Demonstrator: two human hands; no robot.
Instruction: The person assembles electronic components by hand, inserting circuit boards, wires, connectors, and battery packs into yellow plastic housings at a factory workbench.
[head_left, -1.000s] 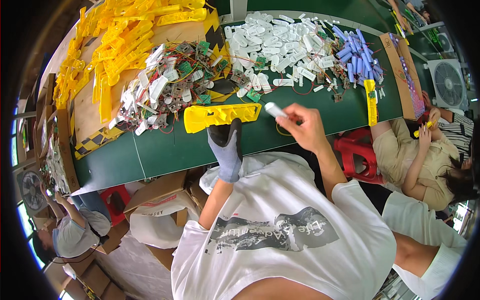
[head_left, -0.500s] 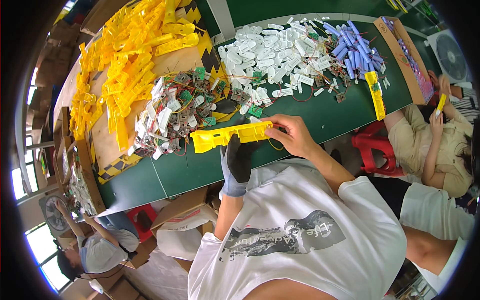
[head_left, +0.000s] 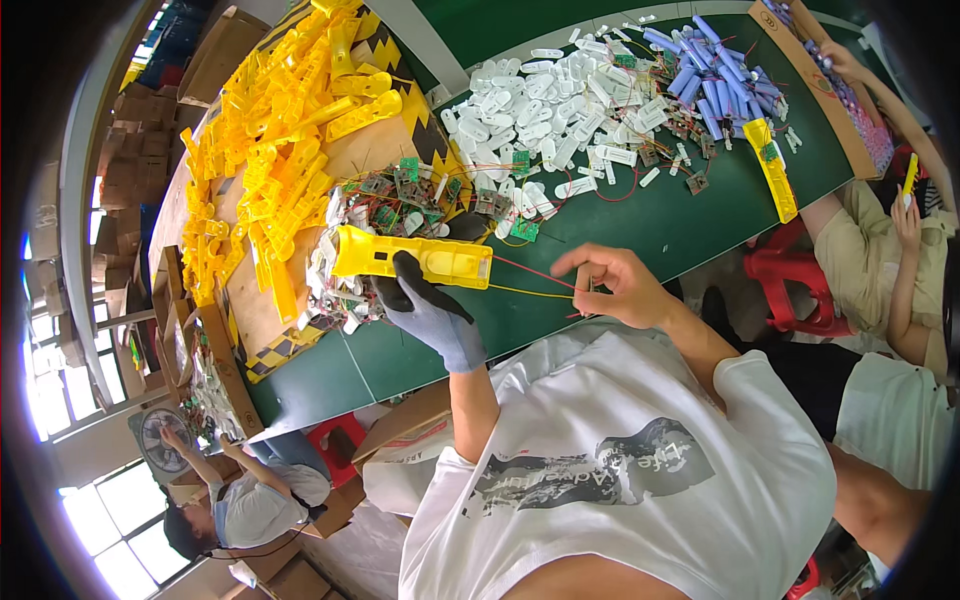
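Observation:
A yellow plastic housing (head_left: 430,262), long and narrow, lies across my gloved left hand (head_left: 432,318), which is closed around it from below. Its smooth side faces up, with small cut-outs along it. From its right end run a thin red wire (head_left: 530,267) and a yellow wire (head_left: 530,291), both stretched toward my bare right hand (head_left: 625,290). The fingers there are bent and pinched on the wires, apart from the housing. Just behind the housing is a heap of small circuit boards with wires (head_left: 385,200) and white parts.
Yellow housings (head_left: 290,150) pile up on a wooden board at left. White plastic covers (head_left: 540,110) and blue-purple cylindrical cells (head_left: 715,75) lie at the table's far side. Another yellow housing (head_left: 770,175) rests near the right edge, beside a cardboard box (head_left: 820,90). Co-workers sit at both sides.
The housing has moved left and turned its smooth face up. My right hand has left its end and moved right, drawing the wires out straight. The whole view has shifted slightly.

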